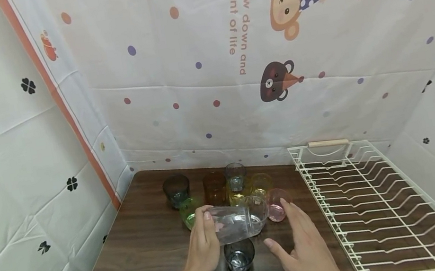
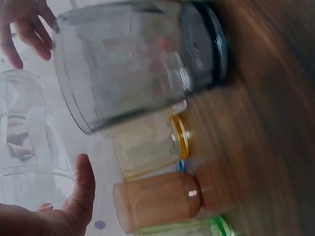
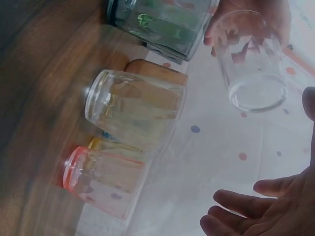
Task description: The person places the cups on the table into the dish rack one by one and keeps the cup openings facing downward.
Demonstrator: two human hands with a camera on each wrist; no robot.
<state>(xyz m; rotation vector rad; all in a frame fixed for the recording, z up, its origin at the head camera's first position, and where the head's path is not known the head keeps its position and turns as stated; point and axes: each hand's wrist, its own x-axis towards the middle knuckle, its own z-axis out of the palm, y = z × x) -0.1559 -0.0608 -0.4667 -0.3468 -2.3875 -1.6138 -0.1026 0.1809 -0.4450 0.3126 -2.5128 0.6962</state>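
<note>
My left hand (image 1: 203, 248) holds a clear drinking glass (image 1: 229, 227) by one end, tilted nearly sideways above the table. The right hand (image 1: 307, 247) is off to its right, fingers spread, touching nothing; its fingers also show low in the right wrist view. Under the held glass stands a smoky grey glass (image 1: 240, 258), large in the left wrist view. A clear faceted glass (image 3: 135, 110) stands upright just behind. Around it are a pink glass (image 1: 276, 209), a green glass (image 1: 189, 212), an amber glass (image 1: 214, 185) and a dark glass (image 1: 177, 190).
At the right, a white wire rack (image 1: 378, 204) runs along the brown wood table (image 1: 118, 267). Yellow glasses (image 1: 261, 182) and a tall clear glass (image 1: 235, 173) stand toward the back. White printed cloth (image 1: 171, 66) hangs behind and on both sides.
</note>
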